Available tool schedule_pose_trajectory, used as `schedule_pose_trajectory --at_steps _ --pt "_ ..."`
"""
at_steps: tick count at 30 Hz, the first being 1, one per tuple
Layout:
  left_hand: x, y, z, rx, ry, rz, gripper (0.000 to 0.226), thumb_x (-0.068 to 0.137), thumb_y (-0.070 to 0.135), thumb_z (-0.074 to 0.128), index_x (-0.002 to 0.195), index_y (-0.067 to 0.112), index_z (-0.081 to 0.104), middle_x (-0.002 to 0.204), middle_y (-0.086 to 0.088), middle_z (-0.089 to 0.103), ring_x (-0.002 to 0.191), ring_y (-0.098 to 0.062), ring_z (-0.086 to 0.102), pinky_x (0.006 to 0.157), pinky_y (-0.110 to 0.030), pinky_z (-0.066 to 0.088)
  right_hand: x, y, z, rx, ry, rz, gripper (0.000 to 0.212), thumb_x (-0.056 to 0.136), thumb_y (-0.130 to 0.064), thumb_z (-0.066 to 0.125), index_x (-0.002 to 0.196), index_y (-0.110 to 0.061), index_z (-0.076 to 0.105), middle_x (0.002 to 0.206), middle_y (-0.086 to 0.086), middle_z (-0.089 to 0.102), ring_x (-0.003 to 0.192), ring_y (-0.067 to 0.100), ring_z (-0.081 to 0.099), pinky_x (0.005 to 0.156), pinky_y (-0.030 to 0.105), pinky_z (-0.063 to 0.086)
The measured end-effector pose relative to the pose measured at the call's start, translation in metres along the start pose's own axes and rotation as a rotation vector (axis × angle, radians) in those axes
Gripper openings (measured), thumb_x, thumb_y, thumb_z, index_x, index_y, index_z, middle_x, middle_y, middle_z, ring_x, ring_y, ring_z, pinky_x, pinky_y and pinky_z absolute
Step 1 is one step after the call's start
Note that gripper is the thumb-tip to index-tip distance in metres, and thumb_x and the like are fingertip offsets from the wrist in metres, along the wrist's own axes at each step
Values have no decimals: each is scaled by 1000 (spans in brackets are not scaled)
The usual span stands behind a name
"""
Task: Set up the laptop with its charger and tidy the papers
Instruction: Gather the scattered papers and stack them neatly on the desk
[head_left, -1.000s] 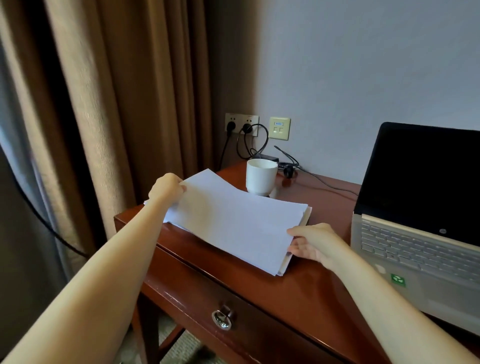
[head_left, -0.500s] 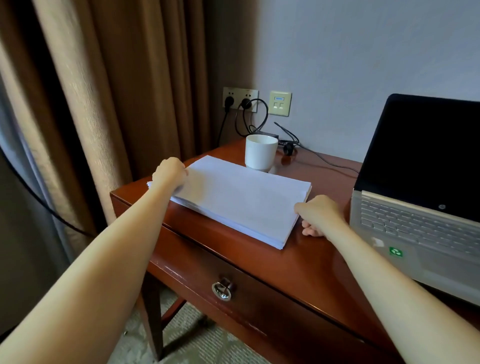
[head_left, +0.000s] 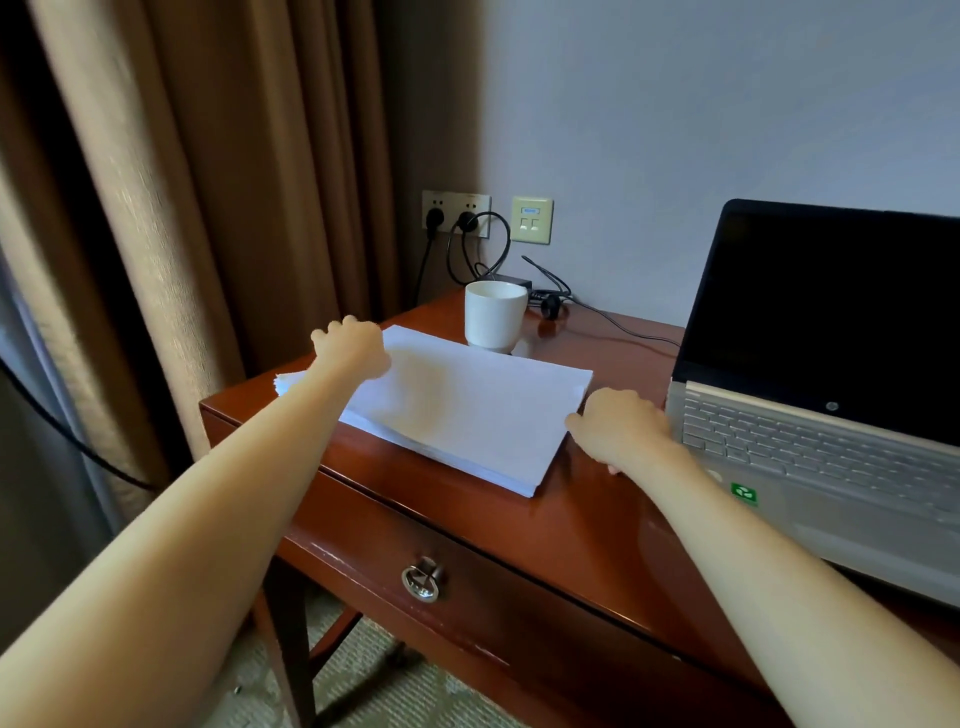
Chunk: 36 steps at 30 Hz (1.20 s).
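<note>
A stack of white papers (head_left: 467, 410) lies flat on the left part of the wooden desk (head_left: 571, 525). My left hand (head_left: 353, 345) sits on the stack's far left edge with its fingers curled over it. My right hand (head_left: 621, 428) is curled against the stack's right edge, its thumb touching the paper. An open silver laptop (head_left: 810, 441) with a dark screen stands at the right. Behind the cup, a black charger brick (head_left: 514, 283) is plugged into the wall socket (head_left: 456, 213), and its cable (head_left: 623, 327) runs toward the laptop.
A white cup (head_left: 493, 314) stands just behind the papers. Brown curtains (head_left: 208, 208) hang left of the desk. The desk's front has a drawer with a metal ring handle (head_left: 422, 582). A data socket plate (head_left: 531, 221) is on the wall.
The stack, raised and bent a second ago, now lies flat on the desk. My right hand has shifted from under the near corner to the right edge. The camera has tilted slightly.
</note>
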<state>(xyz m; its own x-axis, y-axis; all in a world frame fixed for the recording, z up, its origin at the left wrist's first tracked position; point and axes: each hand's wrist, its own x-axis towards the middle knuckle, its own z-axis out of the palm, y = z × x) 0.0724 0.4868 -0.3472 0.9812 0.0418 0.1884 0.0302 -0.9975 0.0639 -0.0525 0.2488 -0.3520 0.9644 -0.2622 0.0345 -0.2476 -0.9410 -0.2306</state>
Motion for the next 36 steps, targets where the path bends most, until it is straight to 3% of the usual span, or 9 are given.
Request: schedule_pose_trajectory --at_steps 2,8,12,19,24,36 --pt "0 8 -16 16 51 65 40 94 15 45 133 11 49 134 -16 44 124 -36 40 105 -45 31 -4 5 -8 -133 121 -62 23 94 -22 39 102 -11 57 108 11 63 99 30 59 70 28 38" --pt "-12 54 -45 7 105 223 44 94 22 45 138 17 43 136 -15 44 124 -35 42 103 -43 34 -4 35 -31 -162 212 -86 15 95 -21 39 102 -12 49 106 10 63 85 26 51 68 29 38" --pt "-25 92 -52 61 105 354 47 93 26 46 140 20 41 135 -14 43 123 -35 42 100 -41 34 -4 57 -42 -240 230 -27 32 95 -22 40 124 -10 45 111 10 60 99 28 56 68 30 40" --pt "-57 167 -61 4 108 603 46 93 27 42 139 23 42 136 -12 44 125 -32 42 97 -40 37 -18 100 -59 -315 194 76 47 96 -32 40 138 -12 35 135 12 47 122 30 44 92 38 41" --pt "-86 215 -65 -16 83 819 53 94 30 44 145 24 32 148 -9 34 135 -29 33 110 -44 27 -29 131 -73 -347 162 109 57 96 -38 39 147 -17 24 148 10 33 134 30 32 106 41 31" --pt "-153 311 -61 -17 2 1109 55 97 40 41 147 26 25 156 -7 22 143 -25 19 114 -43 18 -74 226 -99 -324 82 246 58 98 -41 37 149 -21 17 154 8 21 142 30 17 111 44 22"
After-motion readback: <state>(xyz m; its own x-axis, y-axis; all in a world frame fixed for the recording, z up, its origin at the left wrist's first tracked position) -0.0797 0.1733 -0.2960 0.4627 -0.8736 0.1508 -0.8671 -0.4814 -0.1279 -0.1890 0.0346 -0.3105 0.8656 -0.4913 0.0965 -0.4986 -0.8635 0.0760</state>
